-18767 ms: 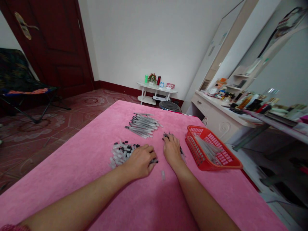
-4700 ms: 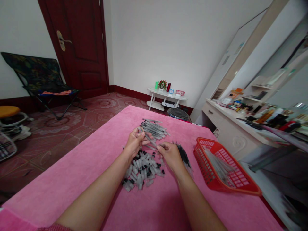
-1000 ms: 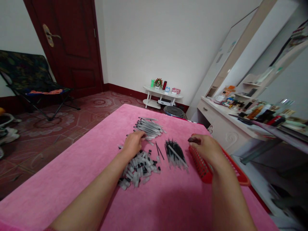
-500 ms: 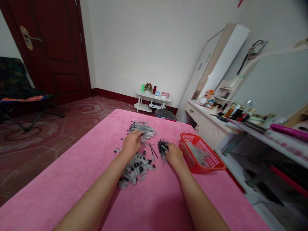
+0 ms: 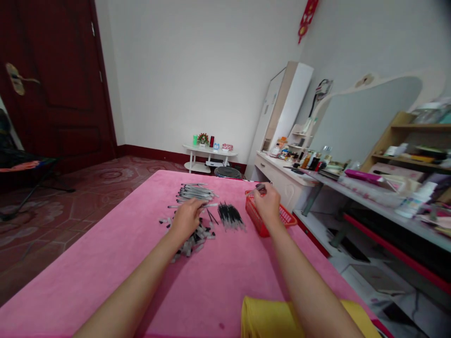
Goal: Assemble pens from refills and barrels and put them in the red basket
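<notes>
My left hand (image 5: 186, 218) rests palm down on the pink table (image 5: 105, 253), fingers curled over a grey pen tube at the edge of the pile of caps (image 5: 192, 237). Beyond it lies a heap of grey pen barrels (image 5: 195, 192). A bunch of black refills (image 5: 229, 216) lies between my hands. My right hand (image 5: 268, 204) is raised over the red basket (image 5: 259, 224) and pinches a grey pen by its end above the basket.
A white dresser (image 5: 282, 180) crowded with bottles stands right of the table, a shelf unit (image 5: 401, 155) further right. A small white side table (image 5: 209, 155) is by the far wall. A dark red door (image 5: 52, 84) is at left. Yellow cloth (image 5: 268, 319) shows at the bottom.
My right hand has left the black refills and risen over the red basket with a pen in it. My left hand stays by the caps. The camera has tilted up and right.
</notes>
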Available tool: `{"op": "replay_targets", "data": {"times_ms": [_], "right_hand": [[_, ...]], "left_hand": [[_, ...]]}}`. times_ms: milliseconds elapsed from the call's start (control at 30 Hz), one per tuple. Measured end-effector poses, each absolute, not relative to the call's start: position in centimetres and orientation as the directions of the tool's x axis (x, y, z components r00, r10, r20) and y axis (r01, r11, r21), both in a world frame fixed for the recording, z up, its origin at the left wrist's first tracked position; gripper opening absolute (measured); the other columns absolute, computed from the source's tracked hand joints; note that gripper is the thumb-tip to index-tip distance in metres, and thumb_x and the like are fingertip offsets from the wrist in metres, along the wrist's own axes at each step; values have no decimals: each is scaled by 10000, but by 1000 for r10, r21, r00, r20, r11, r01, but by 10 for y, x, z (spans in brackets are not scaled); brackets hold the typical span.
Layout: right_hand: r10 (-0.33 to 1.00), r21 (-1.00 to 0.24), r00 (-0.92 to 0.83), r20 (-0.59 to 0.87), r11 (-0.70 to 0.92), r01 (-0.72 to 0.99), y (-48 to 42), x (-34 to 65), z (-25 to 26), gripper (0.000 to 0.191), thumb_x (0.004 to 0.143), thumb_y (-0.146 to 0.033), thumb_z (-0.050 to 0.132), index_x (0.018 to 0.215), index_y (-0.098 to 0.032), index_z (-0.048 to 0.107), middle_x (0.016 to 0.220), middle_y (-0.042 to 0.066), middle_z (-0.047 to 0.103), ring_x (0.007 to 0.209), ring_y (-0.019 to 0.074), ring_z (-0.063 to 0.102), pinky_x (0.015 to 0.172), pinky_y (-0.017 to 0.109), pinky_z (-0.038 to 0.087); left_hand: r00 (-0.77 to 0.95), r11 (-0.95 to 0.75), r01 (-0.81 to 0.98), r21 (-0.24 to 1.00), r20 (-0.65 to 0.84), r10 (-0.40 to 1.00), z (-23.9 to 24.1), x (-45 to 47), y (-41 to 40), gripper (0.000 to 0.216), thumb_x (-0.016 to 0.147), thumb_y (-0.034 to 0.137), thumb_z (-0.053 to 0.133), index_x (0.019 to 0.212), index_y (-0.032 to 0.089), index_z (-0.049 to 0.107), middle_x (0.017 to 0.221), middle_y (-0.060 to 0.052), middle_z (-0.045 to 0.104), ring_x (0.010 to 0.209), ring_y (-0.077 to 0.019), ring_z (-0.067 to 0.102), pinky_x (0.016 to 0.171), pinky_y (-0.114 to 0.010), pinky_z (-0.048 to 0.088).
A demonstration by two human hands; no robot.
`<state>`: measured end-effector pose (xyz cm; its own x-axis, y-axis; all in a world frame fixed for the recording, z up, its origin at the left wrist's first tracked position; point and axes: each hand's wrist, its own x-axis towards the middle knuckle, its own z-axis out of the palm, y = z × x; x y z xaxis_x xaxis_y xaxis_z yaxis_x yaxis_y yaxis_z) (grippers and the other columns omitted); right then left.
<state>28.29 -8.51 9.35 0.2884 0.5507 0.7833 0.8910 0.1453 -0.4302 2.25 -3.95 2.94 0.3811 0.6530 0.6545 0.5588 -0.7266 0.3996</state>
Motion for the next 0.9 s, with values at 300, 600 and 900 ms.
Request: {"op": "replay_targets", "data": {"times_ms": [300,600,900], "right_hand": [[595,-405,313,740,22,914,-98,279,69,298,779,-276,509,1015,-135,624,1046,124,626,1004,232,532,886,342,384],[941,-826,147,305,185,532,-71,156,-3,509,815,-523,423,462,-170,517,398,-1,470,408,129,449,435,224,324],[912,-825,139,387,275,494,-79,160,-19,391,776,-451,474,519,-161,528,466,-19,461,473,125,429,460,222,312]], "left_hand": [[385,-685,652,324,637,668,11,8,-62,302,820,111,455,1024,199,660,930,-87,629,911,-212,567,801,-332,423],[447,-709,686,163,674,588,-3,0,-69,327,808,92,464,1049,232,636,967,-83,620,962,-221,521,842,-381,372],[570,-748,662,47,617,543,-3,2,-64,252,892,278,412,935,204,650,845,-74,647,844,-215,545,756,-350,343]]}}
